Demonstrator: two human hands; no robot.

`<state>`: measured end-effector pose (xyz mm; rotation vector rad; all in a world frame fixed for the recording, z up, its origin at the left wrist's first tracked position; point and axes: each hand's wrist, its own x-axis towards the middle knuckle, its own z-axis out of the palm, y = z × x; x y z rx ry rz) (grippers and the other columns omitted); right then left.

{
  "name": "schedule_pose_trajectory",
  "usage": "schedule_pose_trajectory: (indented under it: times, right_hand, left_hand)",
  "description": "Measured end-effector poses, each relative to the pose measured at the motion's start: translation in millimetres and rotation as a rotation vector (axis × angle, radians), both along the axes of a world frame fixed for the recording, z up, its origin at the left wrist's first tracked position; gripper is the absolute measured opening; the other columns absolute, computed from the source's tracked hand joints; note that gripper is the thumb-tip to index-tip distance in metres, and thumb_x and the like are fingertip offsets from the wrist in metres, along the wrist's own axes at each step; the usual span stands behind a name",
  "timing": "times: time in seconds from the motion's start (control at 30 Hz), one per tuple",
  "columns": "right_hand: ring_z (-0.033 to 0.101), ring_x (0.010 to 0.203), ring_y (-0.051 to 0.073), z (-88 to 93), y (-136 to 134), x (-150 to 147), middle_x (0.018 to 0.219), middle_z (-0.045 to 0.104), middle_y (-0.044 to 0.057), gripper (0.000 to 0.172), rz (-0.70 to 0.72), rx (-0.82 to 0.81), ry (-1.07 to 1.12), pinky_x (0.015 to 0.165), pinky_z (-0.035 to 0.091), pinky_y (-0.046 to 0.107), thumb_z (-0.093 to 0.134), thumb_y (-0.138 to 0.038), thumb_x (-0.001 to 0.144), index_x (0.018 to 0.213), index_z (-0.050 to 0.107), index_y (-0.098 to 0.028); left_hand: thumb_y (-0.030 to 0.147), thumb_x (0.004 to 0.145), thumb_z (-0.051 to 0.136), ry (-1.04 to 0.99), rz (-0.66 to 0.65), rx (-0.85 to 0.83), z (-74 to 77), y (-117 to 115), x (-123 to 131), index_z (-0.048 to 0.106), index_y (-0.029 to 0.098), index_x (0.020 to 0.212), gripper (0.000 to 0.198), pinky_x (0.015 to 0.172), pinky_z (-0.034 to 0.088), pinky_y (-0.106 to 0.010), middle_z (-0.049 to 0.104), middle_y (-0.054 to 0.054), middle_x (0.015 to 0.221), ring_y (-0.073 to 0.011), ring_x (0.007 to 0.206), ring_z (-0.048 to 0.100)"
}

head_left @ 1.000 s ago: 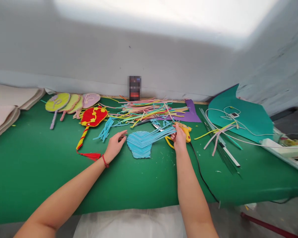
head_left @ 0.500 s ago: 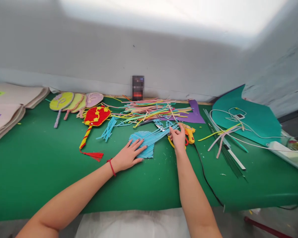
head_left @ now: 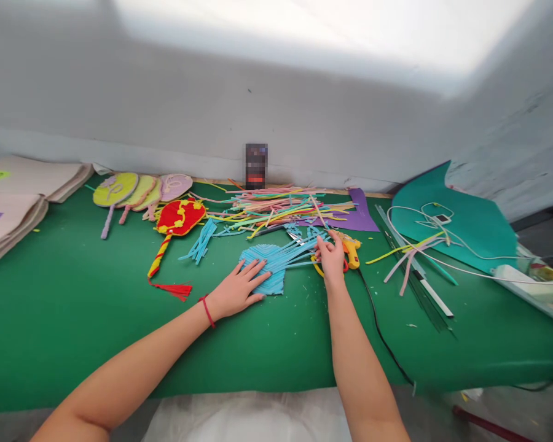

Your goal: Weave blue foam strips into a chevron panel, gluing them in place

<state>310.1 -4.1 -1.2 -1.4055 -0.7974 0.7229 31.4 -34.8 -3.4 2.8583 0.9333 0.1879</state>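
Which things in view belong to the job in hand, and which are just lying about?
Likely in use:
- blue panel, under the left hand
- blue strips, running from the panel to the right hand
- perhaps the glue gun, beside the right hand

Apparently lying about:
- red fan
- round fans
- purple sheet
- teal sheet

We see the left hand (head_left: 239, 291), a second ago just left of the blue panel (head_left: 275, 283), now laid over it, fingers spread. Since half a second ago, one strip (head_left: 300, 265) has parted to the near side of the other blue strips (head_left: 292, 250), by the right hand (head_left: 332, 261).
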Motion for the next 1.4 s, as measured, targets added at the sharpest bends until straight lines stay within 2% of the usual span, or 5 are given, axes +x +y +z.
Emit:
schedule_pose_trajectory:
  times: [0.4, 0.9, 1.03, 1.23, 1.4]
  right_hand:
    - [0.047, 0.049, 0.01, 0.0, 0.4, 23.3, 0.064, 0.058, -0.002, 0.051, -0.112, 0.03, -0.013, 0.042, 0.035, 0.021, 0.065, -0.043, 0.065, 0.107, 0.057, -0.015]
    - [0.058, 0.072, 0.016, -7.0, -6.0, 69.7, 0.077, 0.061, 0.003, 0.034, -0.349, 0.089, -0.104, 0.071, 0.049, 0.032, 0.063, -0.034, 0.065, 0.094, 0.063, -0.014]
    - [0.058, 0.08, 0.018, -13.8, -7.2, 80.3, 0.086, 0.063, 0.006, 0.032, -0.4, 0.031, -0.231, 0.081, 0.047, 0.036, 0.059, -0.028, 0.066, 0.095, 0.062, -0.014]
    - [0.052, 0.105, 0.025, -8.6, -9.7, 67.1, 0.113, 0.058, 0.011, 0.046, -0.273, -0.177, -0.707, 0.09, 0.04, 0.039, 0.061, -0.025, 0.066, 0.112, 0.06, -0.021]
    - [0.042, 0.118, 0.032, -7.4, -16.0, 63.9, 0.13, 0.049, 0.011, 0.046, -0.415, -0.348, -0.808, 0.093, 0.036, 0.048, 0.058, -0.022, 0.07, 0.116, 0.059, -0.026]
  left_hand:
    - [0.053, 0.093, 0.032, 0.007, 0.002, -0.016, 1.7, 0.5, -0.1, 0.033, 0.026, 0.143, 0.057, 0.113, 0.016, -0.049, 0.024, -0.008, 0.153, -0.025, 0.141, 0.022]
    - [0.052, 0.093, 0.033, -0.039, 0.003, -0.002, -1.6, 0.4, -1.1, 0.033, 0.028, 0.143, 0.055, 0.113, 0.017, -0.049, 0.025, -0.008, 0.153, -0.0256, 0.14, 0.025]
    - [0.051, 0.094, 0.032, -0.019, 0.003, -0.011, -0.3, 0.6, -0.9, 0.031, 0.028, 0.143, 0.055, 0.113, 0.018, -0.049, 0.024, -0.008, 0.154, -0.0258, 0.14, 0.025]
    - [0.053, 0.094, 0.03, -0.013, 0.005, -0.01, 0.9, 1.2, -0.7, 0.031, 0.028, 0.144, 0.056, 0.113, 0.017, -0.049, 0.023, -0.007, 0.154, -0.0254, 0.14, 0.024]
    - [0.053, 0.093, 0.03, -0.017, 0.002, -0.009, 0.1, 1.8, -0.9, 0.032, 0.027, 0.143, 0.056, 0.113, 0.017, -0.049, 0.024, -0.008, 0.154, -0.0253, 0.14, 0.024]
